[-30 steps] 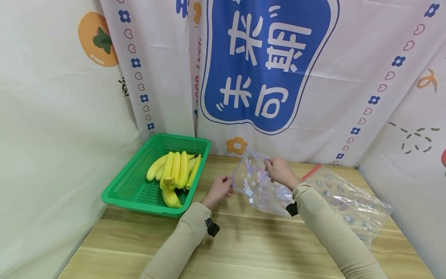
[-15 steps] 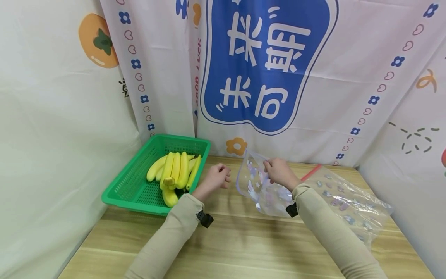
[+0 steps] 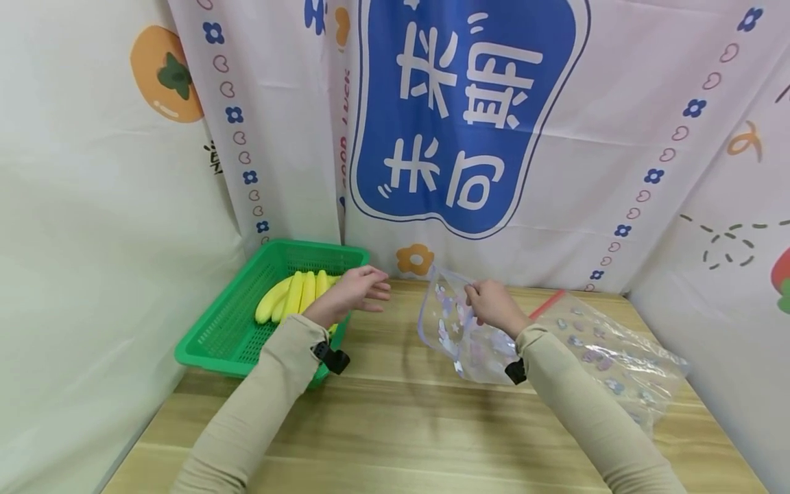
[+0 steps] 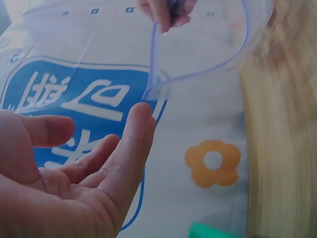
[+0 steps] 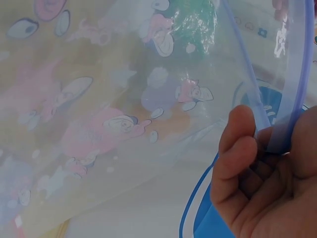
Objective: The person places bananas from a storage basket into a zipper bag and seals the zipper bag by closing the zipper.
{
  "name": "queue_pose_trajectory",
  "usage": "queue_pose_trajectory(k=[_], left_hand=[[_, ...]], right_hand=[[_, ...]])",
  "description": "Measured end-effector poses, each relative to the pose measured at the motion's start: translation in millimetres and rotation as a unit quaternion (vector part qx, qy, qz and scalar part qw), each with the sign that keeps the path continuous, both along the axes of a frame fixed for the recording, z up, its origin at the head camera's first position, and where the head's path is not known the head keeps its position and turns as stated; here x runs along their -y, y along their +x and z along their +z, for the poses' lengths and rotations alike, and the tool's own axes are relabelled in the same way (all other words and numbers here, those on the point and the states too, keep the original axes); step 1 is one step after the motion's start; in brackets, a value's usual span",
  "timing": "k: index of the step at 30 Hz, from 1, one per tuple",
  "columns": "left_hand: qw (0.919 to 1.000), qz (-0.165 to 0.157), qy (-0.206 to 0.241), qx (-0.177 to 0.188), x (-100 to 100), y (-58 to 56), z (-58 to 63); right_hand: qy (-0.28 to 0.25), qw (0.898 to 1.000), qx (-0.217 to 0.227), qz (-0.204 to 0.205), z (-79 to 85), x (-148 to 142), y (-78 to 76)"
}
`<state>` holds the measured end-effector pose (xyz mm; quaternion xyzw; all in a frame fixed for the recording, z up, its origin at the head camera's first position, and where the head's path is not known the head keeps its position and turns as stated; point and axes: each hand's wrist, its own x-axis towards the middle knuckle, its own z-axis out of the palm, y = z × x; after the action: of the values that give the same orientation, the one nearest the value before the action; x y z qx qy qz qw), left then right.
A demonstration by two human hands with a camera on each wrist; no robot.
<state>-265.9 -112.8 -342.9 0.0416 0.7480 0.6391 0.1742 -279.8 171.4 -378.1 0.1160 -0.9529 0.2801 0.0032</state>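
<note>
A clear zip bag (image 3: 444, 321) with a purple rim and printed pink and purple figures hangs from my right hand (image 3: 494, 305), which pinches its rim. In the right wrist view, fingers and thumb close on the purple zip strip (image 5: 291, 99); the bag's mouth gapes. My left hand (image 3: 354, 295) is raised over the right side of a green basket (image 3: 210, 343), holding nothing. In the left wrist view its fingers (image 4: 133, 144) are spread and relaxed, apart from the bag. Several yellow bananas (image 3: 274, 302) lie in the basket, partly hidden behind the left hand.
To the right, a second clear printed bag (image 3: 617, 357) with a red zip strip (image 3: 547, 304) lies flat on the wooden table (image 3: 407, 425). A printed cloth (image 3: 296, 137) hangs behind the table, and white cloth walls stand at both sides.
The left hand has let go of the bag's rim and moved left to the basket, its fingers opening out. The right hand still holds the bag in nearly the same place.
</note>
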Motion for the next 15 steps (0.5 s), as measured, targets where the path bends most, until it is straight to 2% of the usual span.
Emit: queue_pose_trajectory(k=[6, 15], left_hand=[[0.9997, 0.005, -0.011, 0.019, 28, -15.7, 12.0], [0.9989, -0.008, -0.041, 0.022, 65, -31.6, 6.8]], right_hand=[[0.000, 1.000, -0.005, 0.000, 1.1, -1, 0.6], [0.001, 1.000, -0.008, 0.000, 1.9, -6, 4.4]])
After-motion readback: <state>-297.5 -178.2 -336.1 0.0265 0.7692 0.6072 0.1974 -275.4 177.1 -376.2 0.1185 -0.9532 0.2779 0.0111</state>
